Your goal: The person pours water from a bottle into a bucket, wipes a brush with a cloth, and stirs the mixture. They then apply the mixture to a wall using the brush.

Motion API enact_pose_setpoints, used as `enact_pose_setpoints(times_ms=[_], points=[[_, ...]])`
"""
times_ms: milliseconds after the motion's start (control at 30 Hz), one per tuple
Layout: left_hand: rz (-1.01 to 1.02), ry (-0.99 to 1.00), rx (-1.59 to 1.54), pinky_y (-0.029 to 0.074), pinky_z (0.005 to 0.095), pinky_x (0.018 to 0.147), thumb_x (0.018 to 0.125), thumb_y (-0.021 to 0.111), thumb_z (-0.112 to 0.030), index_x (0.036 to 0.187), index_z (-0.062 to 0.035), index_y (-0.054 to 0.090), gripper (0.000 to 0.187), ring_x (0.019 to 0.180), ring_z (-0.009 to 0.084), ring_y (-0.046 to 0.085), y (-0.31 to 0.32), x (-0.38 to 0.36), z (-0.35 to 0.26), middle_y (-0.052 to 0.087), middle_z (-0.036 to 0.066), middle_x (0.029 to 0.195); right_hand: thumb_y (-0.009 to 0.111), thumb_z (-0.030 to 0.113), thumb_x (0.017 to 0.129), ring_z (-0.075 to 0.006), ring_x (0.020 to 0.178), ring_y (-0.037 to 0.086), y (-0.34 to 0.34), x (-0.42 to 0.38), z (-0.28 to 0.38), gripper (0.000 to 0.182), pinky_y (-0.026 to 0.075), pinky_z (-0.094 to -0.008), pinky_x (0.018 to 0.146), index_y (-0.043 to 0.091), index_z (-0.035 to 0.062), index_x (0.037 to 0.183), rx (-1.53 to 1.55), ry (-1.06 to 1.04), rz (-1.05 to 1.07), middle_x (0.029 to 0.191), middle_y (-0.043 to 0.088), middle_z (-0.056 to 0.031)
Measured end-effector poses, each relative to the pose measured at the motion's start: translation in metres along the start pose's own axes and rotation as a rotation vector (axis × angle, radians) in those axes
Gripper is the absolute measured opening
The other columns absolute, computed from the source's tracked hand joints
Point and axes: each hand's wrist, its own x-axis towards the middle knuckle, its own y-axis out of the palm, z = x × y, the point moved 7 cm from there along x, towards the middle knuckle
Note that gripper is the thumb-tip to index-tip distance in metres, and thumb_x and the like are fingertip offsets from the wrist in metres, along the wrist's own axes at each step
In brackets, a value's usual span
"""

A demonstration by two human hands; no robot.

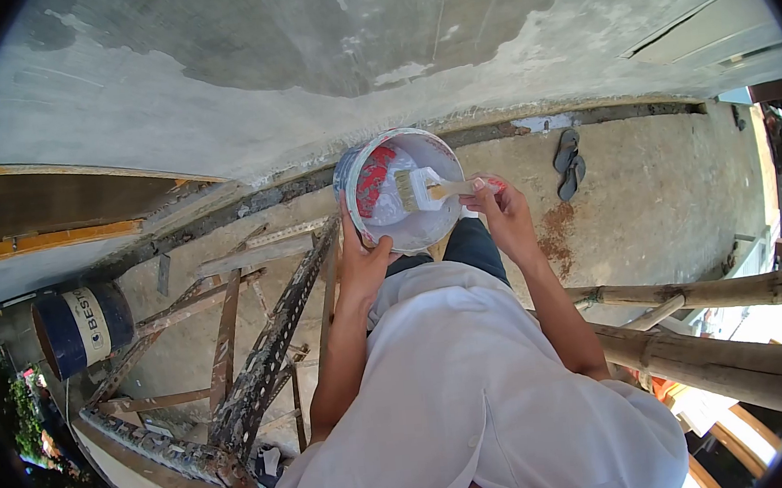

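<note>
A round paint bucket (439, 150), white and red inside and smeared with pale paint, is held in front of my body. My left hand (364, 257) grips its near left rim, thumb over the edge and fingers along the outer wall. In my right hand (502, 206) is a paintbrush (449, 189), pinched by its handle at the bucket's right side. The brush lies across the opening, its pale, paint-coated bristles pointing left over the inside of the bucket.
Ahead rises a wall (259, 116) with a darker patch. Grey slippers (569, 165) lie on the concrete floor (656, 193). To my left stand a paint-spattered metal frame (277, 319) and a dark blue drum (87, 326); thick wooden poles (708, 360) cross at right.
</note>
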Motion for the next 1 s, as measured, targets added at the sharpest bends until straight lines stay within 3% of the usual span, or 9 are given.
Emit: enact_pose_setpoints(times_ms=[100, 200, 300, 400, 500, 600, 867, 1000], points=[[-0.008, -0.005, -0.015, 0.06, 0.0453, 0.091, 0.087, 0.047, 0.013, 0.159, -0.0265, 0.003, 0.093, 0.13, 0.0311, 0.05, 0.004, -0.002, -0.002, 0.034, 0.014, 0.152, 0.055, 0.027, 0.104, -0.0215, 0.094, 0.071, -0.003, 0.002, -0.007, 0.039, 0.058, -0.0309, 0.083, 0.058, -0.0083, 0.12, 0.158, 0.135, -0.016, 0.103, 0.07, -0.0164], [-0.014, -0.038, 0.011, 0.061, 0.0431, 0.089, 0.087, 0.048, 0.012, 0.159, -0.0258, 0.004, 0.093, 0.13, 0.0306, 0.05, 0.004, -0.003, -0.001, 0.034, 0.013, 0.152, 0.055, 0.027, 0.104, -0.0217, 0.093, 0.071, -0.002, 0.001, -0.001, 0.039, 0.058, -0.0309, 0.082, 0.057, -0.0085, 0.119, 0.015, -0.005, 0.002, 0.101, 0.07, -0.0168], [-0.007, -0.038, 0.006, 0.057, 0.0441, 0.093, 0.087, 0.047, 0.013, 0.159, -0.0314, -0.003, 0.098, 0.127, 0.0301, 0.051, 0.005, -0.001, -0.001, 0.033, 0.014, 0.153, 0.055, 0.027, 0.104, -0.021, 0.092, 0.071, -0.005, 0.002, -0.002, 0.039, 0.057, -0.0308, 0.082, 0.058, -0.0077, 0.12, 0.11, 0.067, -0.034, 0.1, 0.07, -0.0168], [-0.007, -0.041, 0.009, 0.058, 0.0441, 0.092, 0.087, 0.047, 0.014, 0.159, -0.0309, -0.003, 0.099, 0.128, 0.0308, 0.051, 0.005, -0.001, -0.003, 0.033, 0.016, 0.153, 0.052, 0.031, 0.105, -0.0223, 0.093, 0.071, -0.001, 0.0, 0.007, 0.042, 0.058, -0.0318, 0.083, 0.058, -0.0076, 0.12, -0.056, -0.094, 0.001, 0.102, 0.071, -0.0173], [-0.038, -0.019, 0.044, 0.062, 0.0392, 0.085, 0.086, 0.05, 0.01, 0.159, -0.022, 0.009, 0.089, 0.123, 0.0263, 0.055, 0.007, -0.002, -0.011, 0.041, 0.012, 0.146, 0.052, 0.031, 0.105, -0.0215, 0.092, 0.071, -0.005, 0.004, 0.0, 0.041, 0.057, -0.0315, 0.084, 0.059, -0.0077, 0.117, 0.074, 0.083, -0.016, 0.101, 0.071, -0.0171], [-0.013, 0.025, -0.017, 0.063, 0.0393, 0.082, 0.086, 0.05, 0.01, 0.158, -0.0217, 0.011, 0.087, 0.123, 0.0269, 0.056, 0.007, 0.0, -0.011, 0.043, 0.012, 0.145, 0.051, 0.031, 0.105, -0.0218, 0.09, 0.072, -0.001, 0.005, 0.004, 0.04, 0.058, -0.0318, 0.083, 0.06, -0.0072, 0.113, -0.078, -0.063, 0.013, 0.1, 0.071, -0.0178], [-0.043, -0.024, -0.083, 0.063, 0.0433, 0.084, 0.09, 0.048, 0.011, 0.156, -0.0249, 0.015, 0.083, 0.123, 0.0303, 0.057, -0.002, 0.01, 0.002, 0.042, 0.014, 0.145, 0.052, 0.03, 0.105, -0.0201, 0.09, 0.071, 0.003, 0.012, 0.012, 0.039, 0.057, -0.0312, 0.083, 0.06, -0.0071, 0.113, 0.162, 0.105, 0.044, 0.1, 0.07, -0.016], [-0.04, 0.012, -0.093, 0.063, 0.044, 0.083, 0.09, 0.048, 0.011, 0.156, -0.026, 0.015, 0.083, 0.122, 0.0303, 0.058, 0.002, 0.012, -0.001, 0.042, 0.014, 0.145, 0.053, 0.027, 0.104, -0.0191, 0.09, 0.071, 0.004, 0.02, 0.012, 0.036, 0.056, -0.0304, 0.083, 0.06, -0.0074, 0.113, 0.012, -0.029, 0.044, 0.097, 0.07, -0.0139]])
